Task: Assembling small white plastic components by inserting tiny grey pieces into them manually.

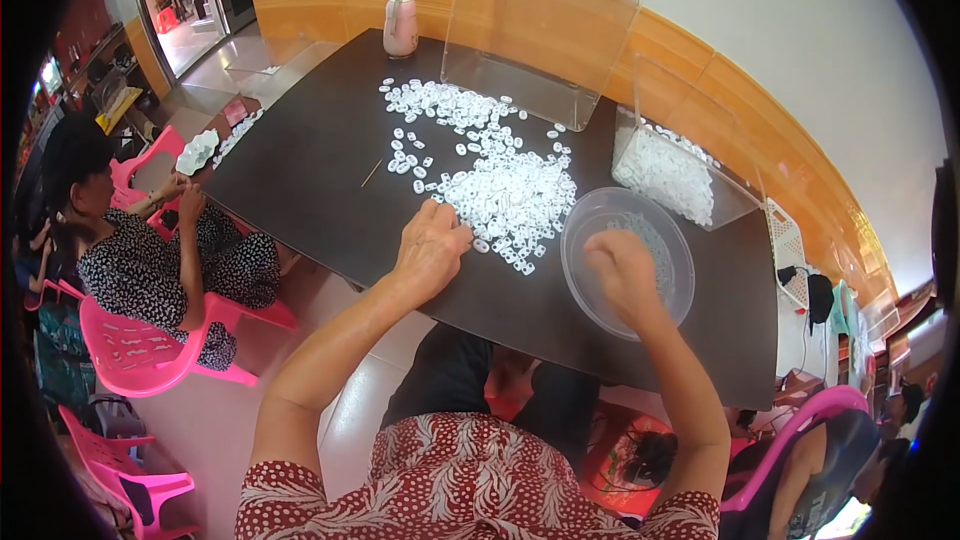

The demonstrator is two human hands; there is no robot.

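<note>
My left hand (432,250) is at the near left edge of a heap of small white oval pieces (510,190), each with dark spots or holes. Its fingers are curled together, and what they pinch is hidden. Over a round translucent plastic bowl (677,312), my right hand (625,270) is closed, fingertips pointing down and inward. Whatever it may grip cannot be made out. Many tiny clear or whitish bits (640,220) lie on the bowl's bottom. More white oval pieces (450,105) are spread behind the main heap, with several loose ones on its left.
On the dark table (310,160) are a pink flask (400,28), a thin yellowish stick (371,173), an upright clear bin (540,30) and another clear bin (665,175) holding white pieces. At the left, a person (130,250) sits on a pink chair (140,340), hands at the table's edge.
</note>
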